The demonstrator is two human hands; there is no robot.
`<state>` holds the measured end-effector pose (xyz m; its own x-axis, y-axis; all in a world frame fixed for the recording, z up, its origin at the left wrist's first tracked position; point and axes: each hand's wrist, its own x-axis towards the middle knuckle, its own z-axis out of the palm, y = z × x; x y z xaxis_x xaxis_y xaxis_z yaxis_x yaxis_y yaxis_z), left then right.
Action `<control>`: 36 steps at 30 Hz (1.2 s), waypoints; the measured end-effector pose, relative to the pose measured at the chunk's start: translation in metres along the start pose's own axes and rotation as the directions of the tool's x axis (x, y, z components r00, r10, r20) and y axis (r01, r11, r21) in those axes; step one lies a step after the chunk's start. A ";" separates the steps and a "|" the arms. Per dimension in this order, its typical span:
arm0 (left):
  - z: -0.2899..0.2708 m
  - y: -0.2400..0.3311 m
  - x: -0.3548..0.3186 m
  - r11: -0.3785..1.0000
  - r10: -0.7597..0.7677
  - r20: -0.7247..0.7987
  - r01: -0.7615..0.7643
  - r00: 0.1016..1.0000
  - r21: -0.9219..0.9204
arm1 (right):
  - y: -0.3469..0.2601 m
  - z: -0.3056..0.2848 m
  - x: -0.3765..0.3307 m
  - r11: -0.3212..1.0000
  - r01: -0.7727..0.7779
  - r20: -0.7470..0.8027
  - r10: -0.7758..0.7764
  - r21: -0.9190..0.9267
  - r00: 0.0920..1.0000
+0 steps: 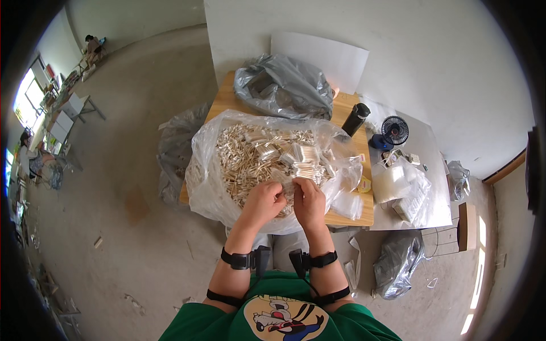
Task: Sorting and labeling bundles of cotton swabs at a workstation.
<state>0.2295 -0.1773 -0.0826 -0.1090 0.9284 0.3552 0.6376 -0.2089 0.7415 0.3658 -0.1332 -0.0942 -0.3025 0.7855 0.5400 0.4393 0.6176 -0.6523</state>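
Far L: bkgd person near the rim, small & blurry. Grey crinkled plastic bag part-hidden behind big clear plastic bag of loose white-tipped cotton swabs, which covers most of the light-wood table. L hand over swabs, fingers curled in; R hand just beside, fingers bent, tips close tog. Smth thin & clear btwn fingertips, too small to ID; can't tell if either grips it. Neat swab bundle just beyond R hand. Far R: clear plastic-wrapped packs, contents unclear.
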 end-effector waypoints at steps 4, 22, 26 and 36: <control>-0.003 -0.002 0.006 0.990 0.103 -0.124 -0.114 0.987 -0.086 | 0.007 0.003 -0.001 0.986 -0.147 -0.138 0.157 0.081 0.978; -0.009 -0.019 0.008 0.999 -0.041 -0.260 0.044 0.965 0.008 | 0.004 0.013 0.020 0.903 -0.237 0.101 0.215 0.358 0.971; -0.006 -0.021 0.008 0.981 -0.114 -0.266 0.067 0.957 -0.181 | 0.013 0.019 0.019 0.886 -0.250 0.081 0.237 0.391 0.968; -0.005 -0.026 0.010 0.878 -0.231 -0.230 0.101 0.945 -0.468 | 0.019 0.027 0.020 0.729 -0.208 0.038 0.243 0.653 0.969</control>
<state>0.2081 -0.1640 -0.0956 -0.4254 0.8555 0.2952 0.1914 -0.2338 0.9533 0.3454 -0.1048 -0.1099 -0.2191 0.9127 0.3448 -0.1690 0.3125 -0.9347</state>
